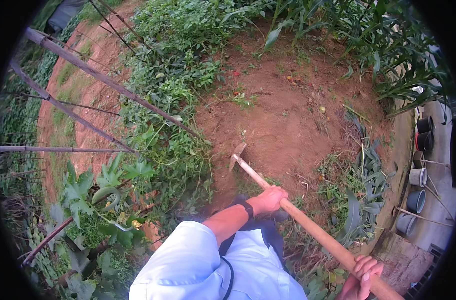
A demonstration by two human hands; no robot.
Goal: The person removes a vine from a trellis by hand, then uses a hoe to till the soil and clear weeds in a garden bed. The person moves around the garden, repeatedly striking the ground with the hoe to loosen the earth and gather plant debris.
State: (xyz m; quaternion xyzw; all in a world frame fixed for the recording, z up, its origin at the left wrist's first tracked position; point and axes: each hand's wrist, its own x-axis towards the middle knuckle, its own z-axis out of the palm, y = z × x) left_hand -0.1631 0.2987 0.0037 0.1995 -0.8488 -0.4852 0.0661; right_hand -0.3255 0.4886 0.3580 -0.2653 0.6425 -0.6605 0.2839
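My left hand (271, 198), with a dark band on its wrist, is wrapped around the upper part of a long wooden handle (318, 232). Farther down the same handle, towards the bottom right, my right hand (363, 275) grips it. The handle belongs to a hoe (237, 154) whose soil-coated metal head is at or just above the reddish bare soil (273, 120) in front of me. How deep the blade sits, if at all, I cannot tell. Low grass lies beside the handle, near my dark shoes.
Leafy plants (168, 86) and slanted poles (111, 82) line the left, with a curved green gourd (108, 197) on a vine. Corn plants (382, 45) stand at upper right. Cut leaves (363, 195) lie right, before a concrete edge, several buckets (416, 200) and a wooden block (400, 258).
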